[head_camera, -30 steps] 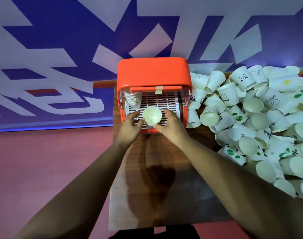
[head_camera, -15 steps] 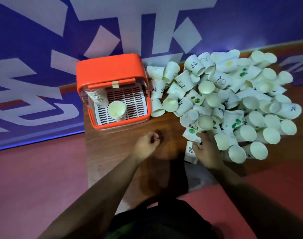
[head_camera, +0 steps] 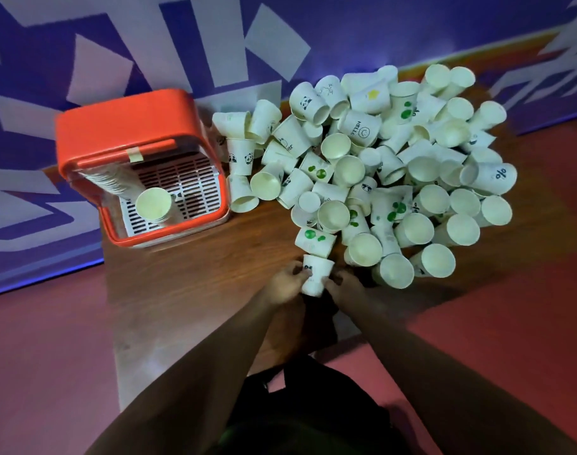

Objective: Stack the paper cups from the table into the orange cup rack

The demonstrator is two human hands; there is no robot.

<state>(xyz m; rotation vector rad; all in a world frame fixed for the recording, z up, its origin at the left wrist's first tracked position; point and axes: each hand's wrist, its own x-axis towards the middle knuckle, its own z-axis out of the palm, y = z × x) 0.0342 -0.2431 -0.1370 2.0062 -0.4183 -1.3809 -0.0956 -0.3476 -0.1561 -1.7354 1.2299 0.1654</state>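
The orange cup rack (head_camera: pixel 123 126) stands at the table's back left, with a white slotted floor and a stack of nested cups (head_camera: pixel 152 203) lying inside, mouth toward me. A big heap of white paper cups (head_camera: pixel 379 178) covers the right half of the table. At the heap's near edge, a single paper cup (head_camera: pixel 315 274) with a small dark print is held between both hands, mouth pointing away from me. My left hand (head_camera: pixel 285 285) grips its left side and my right hand (head_camera: pixel 344 287) its right side.
The wooden table (head_camera: pixel 188 290) has bare surface between the rack and my hands. Its left and near edges drop to a pink floor. A blue-and-white patterned wall runs behind the rack and heap.
Both hands left the rack, where a cup stayed on the stack, and moved right to the heap. The right hand picked out a cup; now both hands hold it.
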